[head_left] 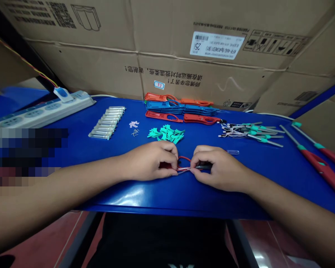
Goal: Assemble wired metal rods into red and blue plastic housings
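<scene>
My left hand (pixel 153 162) is closed with thumb and fingers pinched on a red lighter shell half (pixel 185 158), partly hidden by the hand. Thin white and red wires (pixel 184 169) run across the gap between both hands. My right hand (pixel 222 169) pinches these wires at their right end. Under its curled fingers shows a black part (pixel 203 166), mostly covered. Just beyond my fingers lies a pile of green plastic pieces (pixel 167 133). A small clear tube (pixel 233 152) rests beyond my right hand.
Red and blue shell halves (pixel 167 108) are stacked at the back. Clear tubes (pixel 107 123) stand in a row left, near small pink parts (pixel 134 124) and dark screws (pixel 135 132). Wired metal rods (pixel 257 132) and red-handled lighters (pixel 321 163) lie right. A power strip (pixel 41 109) sits far left.
</scene>
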`<state>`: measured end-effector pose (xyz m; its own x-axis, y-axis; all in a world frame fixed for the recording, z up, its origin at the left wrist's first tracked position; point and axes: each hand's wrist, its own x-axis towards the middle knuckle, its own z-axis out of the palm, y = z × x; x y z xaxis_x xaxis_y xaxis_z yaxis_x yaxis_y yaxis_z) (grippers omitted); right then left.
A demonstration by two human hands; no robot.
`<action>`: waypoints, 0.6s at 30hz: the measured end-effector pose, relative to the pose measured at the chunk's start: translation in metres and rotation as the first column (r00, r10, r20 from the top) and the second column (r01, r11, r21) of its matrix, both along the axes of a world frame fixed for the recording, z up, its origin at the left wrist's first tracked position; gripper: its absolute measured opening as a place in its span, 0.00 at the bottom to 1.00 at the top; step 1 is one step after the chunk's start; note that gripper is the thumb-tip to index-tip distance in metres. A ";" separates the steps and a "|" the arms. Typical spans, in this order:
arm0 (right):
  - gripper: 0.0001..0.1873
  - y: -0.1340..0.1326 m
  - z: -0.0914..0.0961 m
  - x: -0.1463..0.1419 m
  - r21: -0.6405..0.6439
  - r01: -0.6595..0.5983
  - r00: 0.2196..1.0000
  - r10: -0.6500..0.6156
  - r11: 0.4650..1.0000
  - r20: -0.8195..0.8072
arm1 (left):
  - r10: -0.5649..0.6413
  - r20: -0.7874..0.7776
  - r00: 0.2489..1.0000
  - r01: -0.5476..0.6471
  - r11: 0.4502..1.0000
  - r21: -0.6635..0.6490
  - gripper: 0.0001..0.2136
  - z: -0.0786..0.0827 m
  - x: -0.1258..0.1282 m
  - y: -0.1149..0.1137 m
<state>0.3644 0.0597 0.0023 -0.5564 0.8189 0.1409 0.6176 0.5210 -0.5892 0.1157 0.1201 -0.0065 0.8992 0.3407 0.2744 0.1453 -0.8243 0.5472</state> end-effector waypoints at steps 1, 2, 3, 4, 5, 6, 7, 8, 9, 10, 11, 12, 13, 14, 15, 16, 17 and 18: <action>0.04 -0.001 0.000 0.000 0.014 0.003 1.000 -0.003 1.000 0.007 | -0.001 0.004 1.000 0.001 1.000 0.024 0.04 0.000 0.000 -0.001; 0.05 -0.003 0.000 0.001 0.031 0.005 1.000 -0.005 1.000 0.016 | -0.003 0.006 1.000 0.003 0.999 0.053 0.04 0.000 0.000 -0.002; 0.05 -0.004 0.000 0.002 0.044 0.005 1.000 -0.006 0.999 0.025 | -0.003 0.005 1.000 0.003 0.996 0.084 0.04 0.000 0.000 -0.004; 0.05 -0.006 0.000 0.002 0.052 0.005 0.999 -0.006 0.999 0.031 | 0.000 0.002 1.000 0.000 0.994 0.113 0.04 0.000 0.000 -0.005; 0.04 -0.007 0.000 0.003 0.055 0.009 0.999 -0.011 0.998 0.038 | 0.008 -0.002 1.000 -0.007 0.991 0.135 0.05 0.001 0.001 -0.007; 0.04 -0.008 0.000 0.003 0.054 0.017 0.999 -0.019 0.998 0.044 | 0.018 -0.007 1.000 -0.017 0.989 0.150 0.05 0.001 0.001 -0.009; 0.04 -0.010 -0.001 0.002 0.054 0.030 0.998 -0.032 0.998 0.049 | 0.030 -0.015 0.999 -0.027 0.987 0.155 0.05 0.001 0.001 -0.010; 0.04 -0.011 -0.001 0.002 0.056 0.046 0.997 -0.049 0.997 0.053 | 0.042 -0.022 0.999 -0.038 0.988 0.152 0.06 0.001 0.002 -0.011; 0.05 -0.012 -0.001 0.001 0.065 0.067 0.996 -0.070 0.996 0.058 | 0.052 -0.030 0.998 -0.048 0.989 0.141 0.07 0.001 0.002 -0.012; 0.05 -0.012 -0.001 0.000 0.078 0.089 0.993 -0.094 0.993 0.065 | 0.061 -0.038 0.997 -0.056 0.990 0.126 0.07 0.001 0.002 -0.012; 0.06 -0.013 -0.001 0.000 0.092 0.106 0.991 -0.113 0.990 0.074 | 0.071 -0.048 0.996 -0.066 0.992 0.105 0.07 0.001 0.002 -0.012; 0.06 -0.014 0.000 -0.001 0.107 0.119 0.988 -0.128 0.987 0.083 | 0.081 -0.058 0.995 -0.076 0.994 0.081 0.06 0.002 0.002 -0.012; 0.06 -0.015 0.000 -0.001 0.122 0.127 0.986 -0.139 0.984 0.092 | 0.091 -0.069 0.993 -0.087 0.995 0.054 0.06 0.003 0.002 -0.012; 0.06 -0.015 0.000 -0.002 0.137 0.132 0.984 -0.147 0.982 0.103 | 0.099 -0.082 0.992 -0.097 0.995 0.026 0.05 0.003 0.002 -0.012; 0.06 -0.016 0.000 -0.002 0.152 0.136 0.982 -0.154 0.979 0.113 | 0.105 -0.097 0.990 -0.106 0.994 -0.002 0.05 0.004 0.003 -0.012; 0.06 -0.016 0.000 -0.002 0.166 0.138 0.980 -0.159 0.976 0.122 | 0.112 -0.112 0.987 -0.116 0.993 -0.030 0.05 0.005 0.004 -0.012; 0.06 -0.016 0.000 -0.001 0.179 0.138 0.978 -0.162 0.974 0.131 | 0.119 -0.127 0.985 -0.127 0.990 -0.056 0.05 0.007 0.004 -0.012; 0.06 -0.017 0.000 -0.001 0.188 0.134 0.977 -0.162 0.973 0.140 | 0.126 -0.139 0.982 -0.138 0.987 -0.077 0.04 0.008 0.005 -0.013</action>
